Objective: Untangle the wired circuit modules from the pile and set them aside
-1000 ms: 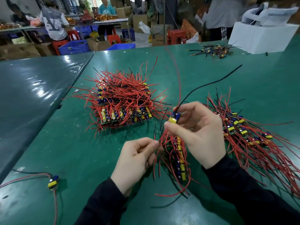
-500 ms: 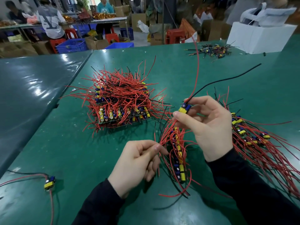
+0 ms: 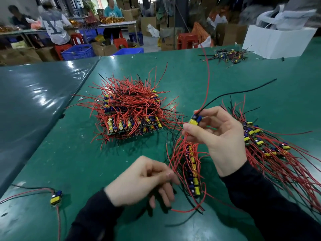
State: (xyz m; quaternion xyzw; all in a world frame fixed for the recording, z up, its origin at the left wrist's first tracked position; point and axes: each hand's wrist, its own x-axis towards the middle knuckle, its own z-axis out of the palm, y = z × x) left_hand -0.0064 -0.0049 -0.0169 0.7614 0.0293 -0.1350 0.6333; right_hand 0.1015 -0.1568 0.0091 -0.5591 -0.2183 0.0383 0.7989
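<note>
My right hand (image 3: 218, 136) pinches one yellow-and-blue circuit module (image 3: 194, 119) above the table; its red and black wires rise up and to the right. Under it lies a small tangled bundle of modules (image 3: 192, 167) with red wires. My left hand (image 3: 139, 181) pinches red wires at the bundle's left edge. A big tangled pile of modules (image 3: 128, 113) sits at mid-table. To the right lies a spread row of separated modules (image 3: 265, 145).
One loose module (image 3: 56, 199) with wires lies at the near left. A small heap of black-wired parts (image 3: 225, 55) and a white box (image 3: 278, 40) sit at the far right. A seam (image 3: 81, 84) divides two green tabletops. People work at tables behind.
My right hand has lifted the single module up and to the right, drawing its wires out of the small bundle. My left hand stayed at the bundle's edge.
</note>
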